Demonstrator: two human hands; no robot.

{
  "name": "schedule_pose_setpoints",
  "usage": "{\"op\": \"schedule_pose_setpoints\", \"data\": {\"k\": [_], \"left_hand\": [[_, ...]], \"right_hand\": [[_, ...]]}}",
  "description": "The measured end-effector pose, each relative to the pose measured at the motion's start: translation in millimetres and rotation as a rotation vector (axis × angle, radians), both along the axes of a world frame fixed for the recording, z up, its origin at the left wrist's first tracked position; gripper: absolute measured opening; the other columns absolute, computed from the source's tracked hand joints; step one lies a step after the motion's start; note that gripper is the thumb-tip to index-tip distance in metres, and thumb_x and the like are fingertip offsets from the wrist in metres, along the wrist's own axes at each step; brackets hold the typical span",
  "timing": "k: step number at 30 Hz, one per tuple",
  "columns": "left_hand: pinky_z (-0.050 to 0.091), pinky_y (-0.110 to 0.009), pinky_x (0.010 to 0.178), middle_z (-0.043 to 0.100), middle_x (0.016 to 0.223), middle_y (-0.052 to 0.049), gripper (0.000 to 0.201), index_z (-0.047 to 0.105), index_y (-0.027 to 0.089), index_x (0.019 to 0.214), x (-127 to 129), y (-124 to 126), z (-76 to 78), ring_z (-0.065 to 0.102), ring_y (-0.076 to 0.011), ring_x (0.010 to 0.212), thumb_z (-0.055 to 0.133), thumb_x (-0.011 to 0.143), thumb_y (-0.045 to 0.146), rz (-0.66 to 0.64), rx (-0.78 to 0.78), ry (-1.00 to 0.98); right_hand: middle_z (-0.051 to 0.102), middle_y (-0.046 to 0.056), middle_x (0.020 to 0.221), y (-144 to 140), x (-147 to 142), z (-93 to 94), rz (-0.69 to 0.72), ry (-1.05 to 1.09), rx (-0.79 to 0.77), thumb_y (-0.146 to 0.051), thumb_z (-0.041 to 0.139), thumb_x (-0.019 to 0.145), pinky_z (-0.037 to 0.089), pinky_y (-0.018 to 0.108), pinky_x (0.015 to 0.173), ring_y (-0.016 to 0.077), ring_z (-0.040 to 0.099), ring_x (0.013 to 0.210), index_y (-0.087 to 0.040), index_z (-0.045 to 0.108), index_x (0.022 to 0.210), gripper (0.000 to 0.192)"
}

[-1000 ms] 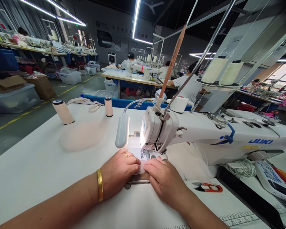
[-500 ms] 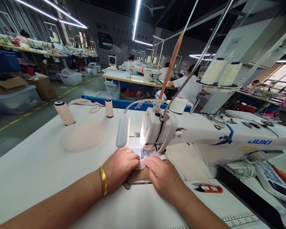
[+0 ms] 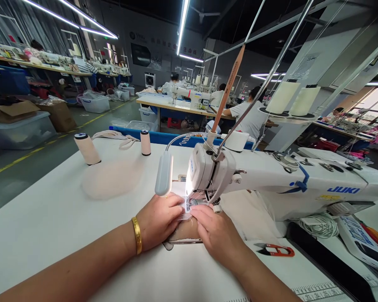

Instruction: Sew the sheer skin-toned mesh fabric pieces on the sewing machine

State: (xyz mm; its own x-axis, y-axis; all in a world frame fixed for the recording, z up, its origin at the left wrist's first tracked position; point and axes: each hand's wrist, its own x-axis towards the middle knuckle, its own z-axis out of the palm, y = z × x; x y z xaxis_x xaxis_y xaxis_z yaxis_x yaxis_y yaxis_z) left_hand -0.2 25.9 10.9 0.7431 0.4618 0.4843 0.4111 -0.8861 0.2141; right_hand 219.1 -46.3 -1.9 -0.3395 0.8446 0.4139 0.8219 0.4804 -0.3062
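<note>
Both of my hands are at the needle area of a white JUKI sewing machine (image 3: 255, 180). My left hand (image 3: 162, 216), with a gold bangle at the wrist, is closed, its fingertips on a thin pale fabric (image 3: 185, 216) left of the presser foot (image 3: 187, 204). From the right, my right hand (image 3: 216, 228) pinches the same fabric close to the foot. Exactly how the fingers grip it is partly hidden. Below the fabric, between the hands, lies a brown-beige surface (image 3: 189, 230). More sheer beige cloth (image 3: 248, 212) spreads under the machine's arm.
A lit lamp (image 3: 164, 174) hangs left of the needle. Thread cones (image 3: 87, 149) and a sheer beige piece (image 3: 113, 180) lie on the white table (image 3: 66, 226). To the right are red thread snips (image 3: 276, 250) and a long black tray (image 3: 327, 260). People work at machines beyond.
The pale fabric between my fingertips has shifted slightly at the presser foot. My hands stay almost in place, and the whole view has moved a little.
</note>
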Motion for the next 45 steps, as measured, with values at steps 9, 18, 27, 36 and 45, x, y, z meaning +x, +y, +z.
{"op": "schedule_pose_setpoints", "data": {"k": [9, 18, 27, 36, 45], "left_hand": [[0.047, -0.041, 0.078, 0.065, 0.089, -0.007, 0.027, 0.068, 0.019, 0.095, -3.7, 2.9, 10.4, 0.060, -0.0237, 0.079, 0.045, 0.101, 0.031, 0.068, -0.097, 0.118], [0.045, -0.041, 0.079, 0.064, 0.106, -0.010, 0.035, 0.059, 0.018, 0.067, -5.3, 0.9, 2.6, 0.057, -0.0242, 0.088, 0.047, 0.099, 0.026, 0.044, -0.054, 0.048], [0.043, -0.039, 0.079, 0.065, 0.097, -0.006, 0.019, 0.073, 0.023, 0.100, -9.7, -5.2, 0.8, 0.055, -0.0223, 0.084, 0.055, 0.098, 0.028, -0.090, -0.189, 0.060], [0.044, -0.041, 0.080, 0.065, 0.096, -0.007, 0.022, 0.070, 0.021, 0.112, -2.4, -14.4, 0.1, 0.056, -0.0234, 0.084, 0.054, 0.096, 0.022, -0.140, -0.227, 0.074], [0.045, -0.043, 0.086, 0.074, 0.103, -0.006, 0.024, 0.073, 0.021, 0.107, -1.7, -16.8, 1.7, 0.060, -0.0242, 0.091, 0.052, 0.097, 0.015, -0.151, -0.125, 0.009]], "right_hand": [[0.069, 0.005, 0.091, -3.2, -0.7, 8.3, 0.087, -0.017, 0.003, -0.006, 0.045, 0.092, 0.046, 0.034, 0.073, 0.0230, 0.060, 0.082, -0.026, 0.067, 0.105, 0.032], [0.068, 0.008, 0.086, 0.2, 17.7, 13.4, -0.066, -0.017, 0.178, -0.002, 0.044, 0.089, 0.042, 0.038, 0.078, 0.0257, 0.057, 0.088, -0.021, 0.067, 0.089, 0.030], [0.069, 0.007, 0.087, 1.2, 21.2, 18.0, -0.082, -0.096, 0.185, -0.001, 0.052, 0.088, 0.043, 0.039, 0.085, 0.0265, 0.058, 0.094, -0.022, 0.068, 0.089, 0.026], [0.066, 0.004, 0.088, -7.8, 3.8, 14.2, 0.156, -0.097, -0.011, 0.002, 0.046, 0.082, 0.042, 0.033, 0.073, 0.0220, 0.056, 0.083, -0.022, 0.062, 0.094, 0.031], [0.065, 0.004, 0.085, -9.3, 6.2, 9.0, 0.132, -0.144, -0.023, 0.000, 0.050, 0.086, 0.040, 0.034, 0.079, 0.0220, 0.055, 0.084, -0.022, 0.061, 0.089, 0.025]]}}
